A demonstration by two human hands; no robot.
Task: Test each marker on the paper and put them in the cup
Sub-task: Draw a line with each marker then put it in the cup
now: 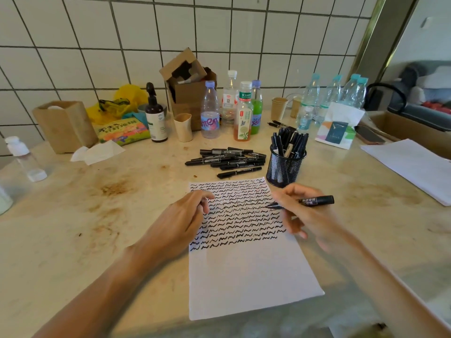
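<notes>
The left hand (181, 219) rests on the paper's (244, 269) left edge, fingers curled around something small and dark. Behind the paper lie loose markers (227, 160), then the mesh cup (285, 167) holding more. The right hand (302, 215) grips 1 uncapped marker (314, 200), tip over the squiggles

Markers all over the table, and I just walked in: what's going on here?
A person is testing markers on the paper, whose upper half is filled with black squiggles. The right hand holds an uncapped marker, tip at the paper's right edge. The left hand rests on the paper, apparently pinching something dark, perhaps the cap. A pile lies behind the paper; the mesh cup already holds many.
</notes>
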